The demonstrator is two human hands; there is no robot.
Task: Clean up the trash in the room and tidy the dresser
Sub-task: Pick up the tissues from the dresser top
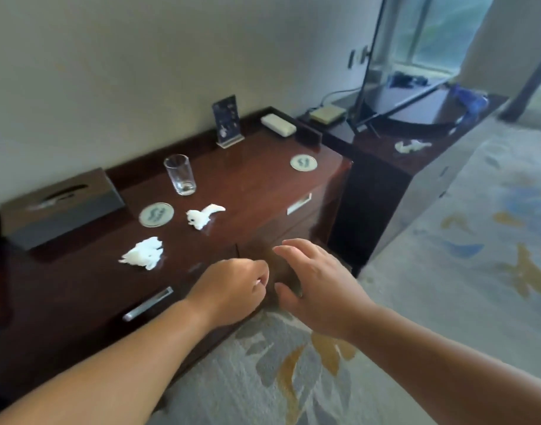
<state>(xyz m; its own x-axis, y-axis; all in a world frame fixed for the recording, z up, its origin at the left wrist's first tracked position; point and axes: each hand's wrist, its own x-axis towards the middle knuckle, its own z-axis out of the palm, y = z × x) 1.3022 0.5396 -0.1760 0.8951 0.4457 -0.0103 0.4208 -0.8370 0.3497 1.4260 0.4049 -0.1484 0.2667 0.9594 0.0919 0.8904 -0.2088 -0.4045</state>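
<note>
**Two hands at the dresser's front edge, tissues lying on top**

The left hand's (232, 286) fingers (261, 271) are curled tight into a fist. A fleck of white shows at them, and it cannot be told whether that is something held. The right hand's (319, 286) fingers (297, 248) are straight and spread wide, thumb apart, palm down, holding nothing. Both hands hover side by side, close but apart, in front of the dresser's (257, 179) front edge, before its drawer fronts and over the patterned carpet (447, 271).

Nearest the left hand, close to the front edge of the dresser top, lies a crumpled tissue (143, 253). A second crumpled tissue (203, 216) lies further in, near the middle of the top. Just beside it, toward the left, is a round coaster (156, 214). An empty glass (180, 174) stands upright behind them, directly on the wood. A dark tissue box (57, 207) sits at the back left corner.

Along the back edge stands an upright card holder (228, 121), and a white case (278, 125) lies at the back right corner. A second coaster (303, 162) lies near the right edge.

Beyond the right edge is a lower, darker cabinet (382, 167). A third crumpled tissue (411, 146) lies on its top, near the front edge, before a television (416, 56).
</note>
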